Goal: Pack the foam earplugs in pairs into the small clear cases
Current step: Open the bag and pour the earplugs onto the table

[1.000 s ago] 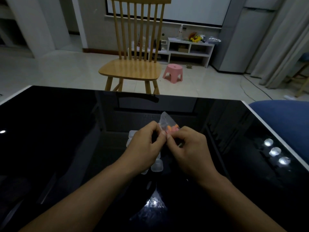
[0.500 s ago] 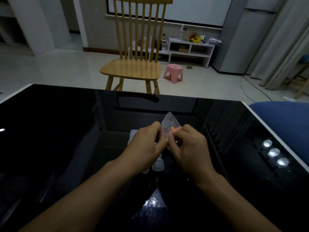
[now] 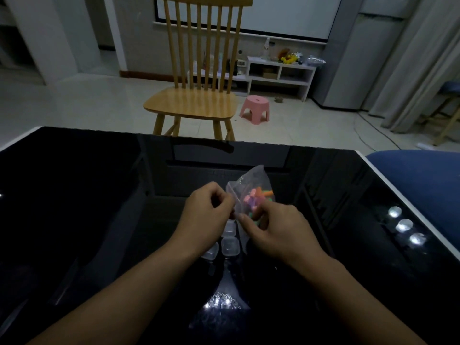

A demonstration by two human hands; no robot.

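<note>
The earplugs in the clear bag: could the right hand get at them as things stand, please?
Probably not yet: the earplugs lie inside the clear bag, which the left hand and right hand both pinch at its edge, so plastic intervenes.

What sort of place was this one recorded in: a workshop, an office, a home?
Most likely a home living room. Beyond the glossy black table stand a wooden spindle-back chair, a small pink plastic stool and a low white shelf unit with household odds and ends.

Head view (close), down at table (image 3: 74, 195)
</note>
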